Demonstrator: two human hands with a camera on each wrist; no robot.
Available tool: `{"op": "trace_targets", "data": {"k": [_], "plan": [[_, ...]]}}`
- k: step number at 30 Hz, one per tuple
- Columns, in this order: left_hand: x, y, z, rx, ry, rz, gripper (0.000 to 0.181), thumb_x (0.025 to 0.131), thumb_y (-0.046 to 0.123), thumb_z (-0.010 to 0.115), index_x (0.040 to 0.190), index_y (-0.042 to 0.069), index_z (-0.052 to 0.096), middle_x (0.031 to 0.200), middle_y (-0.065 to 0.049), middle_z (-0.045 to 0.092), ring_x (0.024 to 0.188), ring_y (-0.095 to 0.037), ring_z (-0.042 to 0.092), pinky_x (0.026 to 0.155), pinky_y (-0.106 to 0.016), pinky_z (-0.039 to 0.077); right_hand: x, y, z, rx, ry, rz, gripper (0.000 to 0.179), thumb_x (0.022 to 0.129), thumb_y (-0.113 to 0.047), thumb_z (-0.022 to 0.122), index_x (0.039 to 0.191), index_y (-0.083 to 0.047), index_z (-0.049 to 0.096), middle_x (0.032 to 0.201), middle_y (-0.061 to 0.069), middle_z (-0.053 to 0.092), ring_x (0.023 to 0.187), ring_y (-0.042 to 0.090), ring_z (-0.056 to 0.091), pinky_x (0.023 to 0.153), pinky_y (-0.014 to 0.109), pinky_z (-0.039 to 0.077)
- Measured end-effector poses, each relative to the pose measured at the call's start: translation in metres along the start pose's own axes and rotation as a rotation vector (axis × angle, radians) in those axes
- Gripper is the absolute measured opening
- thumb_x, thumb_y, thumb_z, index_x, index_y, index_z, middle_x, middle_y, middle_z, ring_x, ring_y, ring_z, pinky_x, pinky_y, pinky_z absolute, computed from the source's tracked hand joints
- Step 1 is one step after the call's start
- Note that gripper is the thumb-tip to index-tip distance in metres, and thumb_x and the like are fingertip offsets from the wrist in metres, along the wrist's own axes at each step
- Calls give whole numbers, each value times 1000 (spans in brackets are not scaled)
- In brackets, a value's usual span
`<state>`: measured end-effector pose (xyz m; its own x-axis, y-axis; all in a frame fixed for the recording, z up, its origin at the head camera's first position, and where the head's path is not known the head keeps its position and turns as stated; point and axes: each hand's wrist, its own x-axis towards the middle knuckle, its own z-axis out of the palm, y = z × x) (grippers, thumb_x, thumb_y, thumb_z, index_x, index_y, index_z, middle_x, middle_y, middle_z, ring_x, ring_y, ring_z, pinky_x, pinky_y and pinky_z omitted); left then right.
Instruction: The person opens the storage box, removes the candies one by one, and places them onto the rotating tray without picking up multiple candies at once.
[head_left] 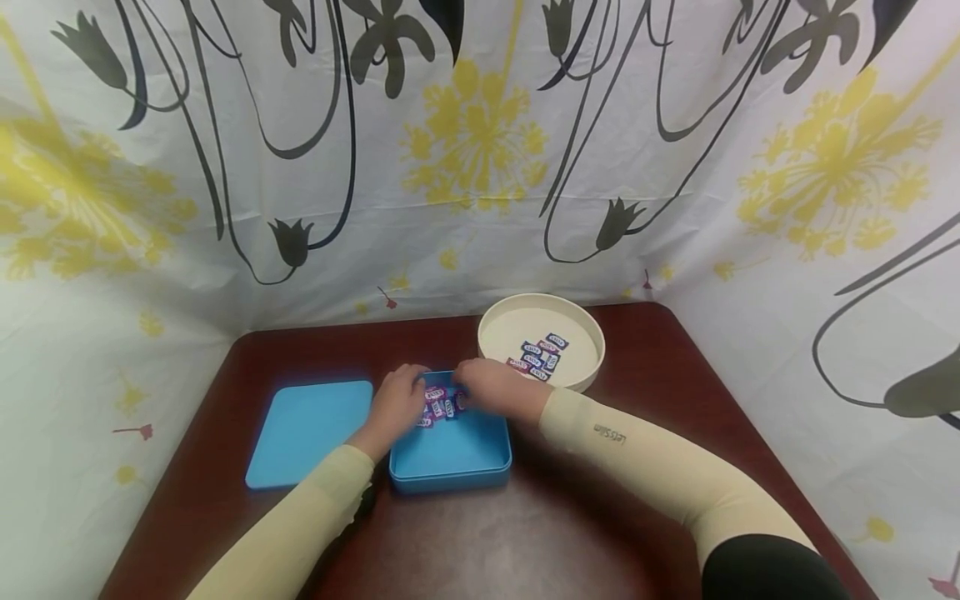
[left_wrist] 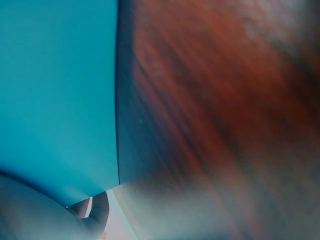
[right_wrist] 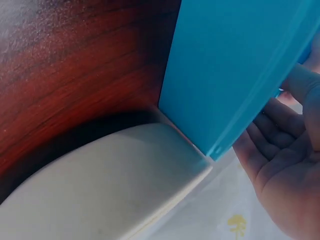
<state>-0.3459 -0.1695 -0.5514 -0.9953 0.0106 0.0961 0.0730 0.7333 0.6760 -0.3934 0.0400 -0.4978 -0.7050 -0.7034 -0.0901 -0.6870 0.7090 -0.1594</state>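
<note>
Two hands meet at the far end of the blue box (head_left: pixel 457 457), and we see the small wrapped pieces (head_left: pixel 435 408) lying on its floor in between. From the left hand (head_left: pixel 397 404) they are to the right; from the right hand (head_left: pixel 501 389) they are to the left. That is what matters most here, we think. The piece at the right edge of the bunch sits right by the right fingertips, so we call the right hand nearer to that one. The bits don't all point the same way: some lie sideways, and some have their long side running toward us.

The right hand has its fingers bent down inside the box, but we can't tell if it pinches anything. The left hand bends over the left rim, and we can't tell how wide it is or whether it holds a piece.

More pieces lie in the round tray (head_left: pixel 506 333), behind the right hand. The blue lid (head_left: pixel 311 429) is flat on the bench (head_left: pixel 480 542), left of the box.
</note>
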Motion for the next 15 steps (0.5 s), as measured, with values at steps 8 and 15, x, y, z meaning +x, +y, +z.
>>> {"op": "trace_targets", "data": {"k": [8,15], "plan": [[0,0,-1,-4,1,6,38,116,27,57,150,12,65,144,-10,66,133,-32,60,112,-58,55,4,0,9,-47,-9,-32,28,105,-28,79,127,-10,78,108,4,76,94,18,71,94,33,63],[0,1,-1,-3,-3,0,36,116,27,56,148,13,66,144,-10,66,132,-32,59,113,-58,54,7,5,22,-112,-14,-65,23,106,-29,78,122,-13,80,104,2,76,90,15,70,88,29,62]]}}
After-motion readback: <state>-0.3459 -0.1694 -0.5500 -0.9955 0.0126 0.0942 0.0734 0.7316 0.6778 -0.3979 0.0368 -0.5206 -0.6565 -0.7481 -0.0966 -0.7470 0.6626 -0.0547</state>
